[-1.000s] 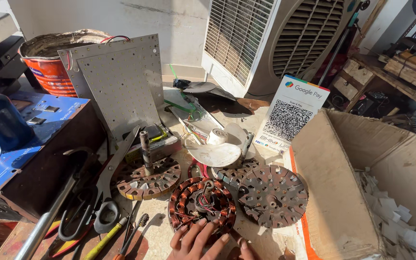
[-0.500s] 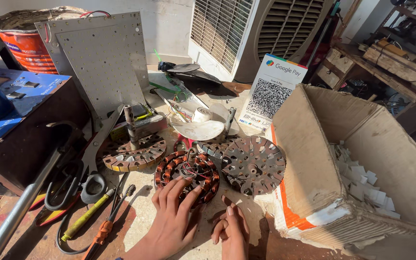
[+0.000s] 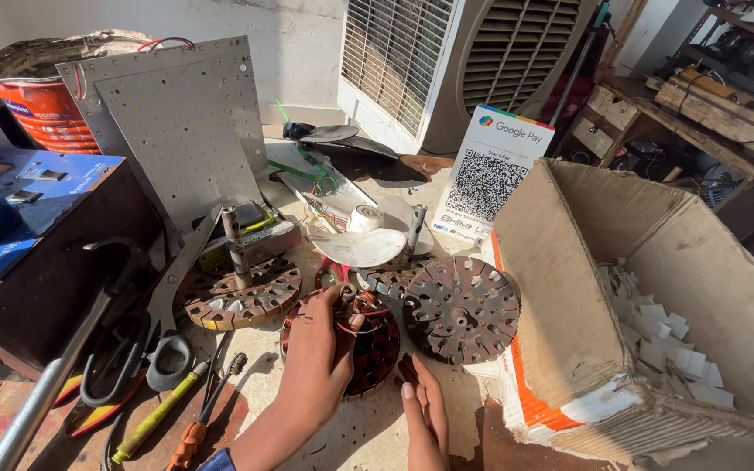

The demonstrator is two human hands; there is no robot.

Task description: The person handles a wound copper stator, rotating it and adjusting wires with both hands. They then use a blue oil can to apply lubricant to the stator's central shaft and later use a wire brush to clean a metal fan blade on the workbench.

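Where half a second ago both hands were only coming in at the lower edge, the left hand (image 3: pixel 320 358) now lies spread over the stator (image 3: pixel 342 340), fingers draped across its copper windings and fingertips at the hub. The right hand (image 3: pixel 425 414) has come to rest flat on the bench (image 3: pixel 368 436), fingers together, its tips just touching the stator's near rim; it grips nothing. The stator sits in the middle of the bench, unmoved, so by my judgement the work on it is only starting: steadied, not lifted.

Touching it on the right lies a rusty perforated disc (image 3: pixel 462 310); on the left, a second stator (image 3: pixel 242 292) with an upright shaft. Behind, a white fan blade (image 3: pixel 359 244) overlaps the pile. Scissors (image 3: pixel 146 336) and a yellow screwdriver (image 3: pixel 154 419) lie near the left wrist. A cardboard box (image 3: pixel 569 288) of white scraps crowds the right side, leaving little room to slide anything that way.
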